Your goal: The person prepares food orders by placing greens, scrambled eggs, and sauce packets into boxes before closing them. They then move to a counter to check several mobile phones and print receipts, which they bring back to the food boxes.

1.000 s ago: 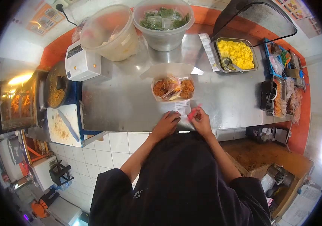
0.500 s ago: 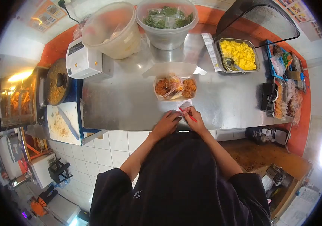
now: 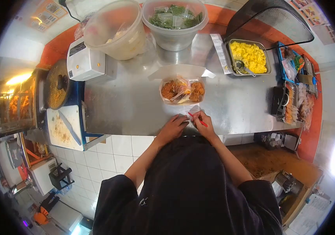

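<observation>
My right hand (image 3: 204, 123) grips a red pen (image 3: 197, 119) with its tip on a small white paper slip (image 3: 191, 109) lying on the steel counter (image 3: 132, 105). My left hand (image 3: 174, 128) rests flat on the counter beside the slip, fingers pressing its near left edge. Just beyond the slip stands an open white food box (image 3: 181, 91) holding fried pieces and small sauce packets.
At the back stand a tub of greens (image 3: 174, 21), a cloudy plastic tub (image 3: 114, 29), a white scale (image 3: 85, 60) and a tray of yellow food (image 3: 249, 56) with a spoon. A pan (image 3: 56, 84) and cutting board (image 3: 63, 127) lie left; packet racks (image 3: 293, 98) at right.
A second ago my right hand held the pen raised to the right of the slip. It has since come down and left, and the pen tip now rests on the paper.
</observation>
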Tool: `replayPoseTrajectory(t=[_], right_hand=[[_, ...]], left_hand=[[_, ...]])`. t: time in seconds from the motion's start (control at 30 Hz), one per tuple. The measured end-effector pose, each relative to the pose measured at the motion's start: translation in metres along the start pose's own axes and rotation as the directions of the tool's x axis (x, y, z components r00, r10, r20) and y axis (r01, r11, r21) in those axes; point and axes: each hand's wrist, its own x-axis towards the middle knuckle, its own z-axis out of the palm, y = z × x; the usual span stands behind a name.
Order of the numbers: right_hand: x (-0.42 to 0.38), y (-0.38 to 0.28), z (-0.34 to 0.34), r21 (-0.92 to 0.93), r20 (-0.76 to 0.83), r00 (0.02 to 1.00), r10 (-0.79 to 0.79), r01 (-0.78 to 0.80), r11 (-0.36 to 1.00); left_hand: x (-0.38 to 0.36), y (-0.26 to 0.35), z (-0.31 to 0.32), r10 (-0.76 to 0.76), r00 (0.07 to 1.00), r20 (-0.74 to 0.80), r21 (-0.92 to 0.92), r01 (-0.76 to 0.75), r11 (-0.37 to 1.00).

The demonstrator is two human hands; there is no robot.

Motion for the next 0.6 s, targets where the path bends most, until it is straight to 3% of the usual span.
replayPoseTrajectory(t=[0.03,0.1,0.13,0.2,0.23,0.27,0.33,0.4,0.47,0.53,0.6], right_hand=[[0.000,-0.003,-0.001,0.028,0.015,1.000,-0.003,0.002,1.000],[0.002,0.007,-0.007,-0.131,-0.116,0.986,-0.116,0.100,0.986],[0.005,0.011,-0.013,-0.215,-0.173,0.968,-0.181,0.142,0.966],[0.013,-0.006,-0.028,-0.525,-0.162,0.949,-0.270,0.149,0.838],[0.017,-0.019,-0.038,-0.660,-0.148,0.939,-0.311,0.141,0.738],[0.019,-0.032,-0.049,-0.658,-0.114,0.974,-0.196,0.074,0.750],[0.036,-0.067,-0.053,-0.699,-0.182,0.902,-0.392,0.162,0.697],[0.060,-0.108,-0.056,-0.730,-0.193,0.823,-0.534,0.243,0.639],[0.084,-0.148,-0.052,-0.745,-0.158,0.762,-0.628,0.325,0.583],[0.096,-0.163,-0.055,-0.626,-0.053,0.923,-0.380,0.266,0.733],[0.105,-0.165,-0.065,-0.536,0.157,0.978,-0.136,0.200,0.820]], left_hand=[[0.000,-0.001,0.000,0.012,1.000,0.004,-0.014,-0.012,1.000],[0.000,-0.004,-0.004,0.038,0.999,0.008,-0.040,-0.037,0.998],[-0.001,-0.006,-0.007,-0.019,0.999,0.030,-0.147,0.023,0.989],[0.003,-0.003,-0.029,-0.117,0.989,0.095,-0.347,0.144,0.927],[0.010,0.001,-0.044,-0.154,0.987,-0.046,-0.270,0.136,0.953],[0.022,0.011,-0.074,-0.178,0.965,-0.190,-0.192,0.141,0.971],[0.048,0.023,-0.124,-0.201,0.861,-0.467,-0.012,0.221,0.975],[0.078,0.009,-0.145,-0.190,0.749,-0.635,0.041,0.278,0.960],[0.100,-0.008,-0.156,-0.191,0.682,-0.706,-0.031,0.239,0.971],[0.093,-0.029,-0.153,-0.314,0.776,-0.547,-0.187,0.253,0.949],[0.086,-0.038,-0.157,-0.351,0.870,-0.346,-0.219,0.289,0.932]])
